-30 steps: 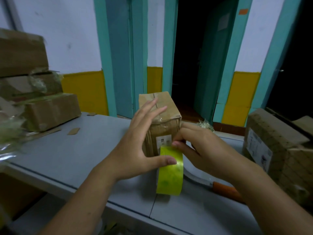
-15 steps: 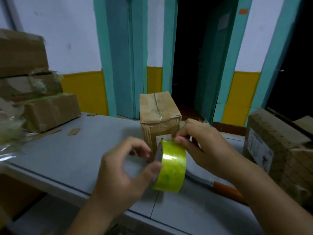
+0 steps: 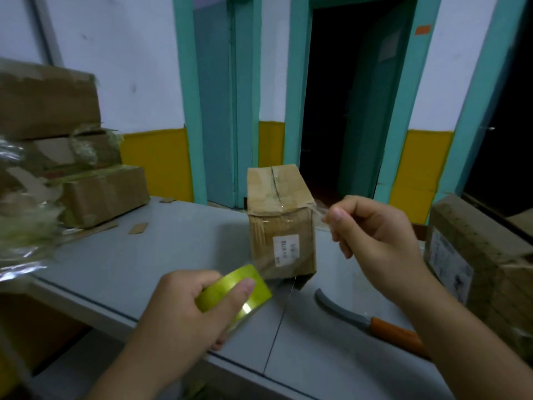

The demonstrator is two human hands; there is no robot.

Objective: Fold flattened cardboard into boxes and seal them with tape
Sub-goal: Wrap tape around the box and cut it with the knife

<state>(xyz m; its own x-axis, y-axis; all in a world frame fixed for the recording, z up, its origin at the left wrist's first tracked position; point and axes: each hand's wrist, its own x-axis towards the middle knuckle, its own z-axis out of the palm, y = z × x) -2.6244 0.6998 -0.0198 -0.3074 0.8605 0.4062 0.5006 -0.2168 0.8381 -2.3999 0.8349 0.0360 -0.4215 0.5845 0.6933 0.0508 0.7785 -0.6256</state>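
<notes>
A small brown cardboard box [image 3: 281, 220] stands upright on the grey table [image 3: 138, 267], its top flaps closed along a centre seam, a white label on its near face. My left hand [image 3: 184, 316] grips a roll of yellow-green tape [image 3: 235, 291] low in front of the box. My right hand [image 3: 372, 241] is raised to the right of the box and pinches the free end of the clear tape strip [image 3: 320, 215], which stretches from the roll across the box's front.
A knife with an orange handle [image 3: 372, 323] lies on the table to the right. Stacked cardboard boxes [image 3: 72, 168] and crumpled plastic [image 3: 20, 235] fill the left side. Another box [image 3: 476, 261] stands at the right edge. A dark doorway lies behind.
My hands have pulled apart: the left took the roll down and to the left, the right drew the tape end up and to the right, stretching a strip across the box.
</notes>
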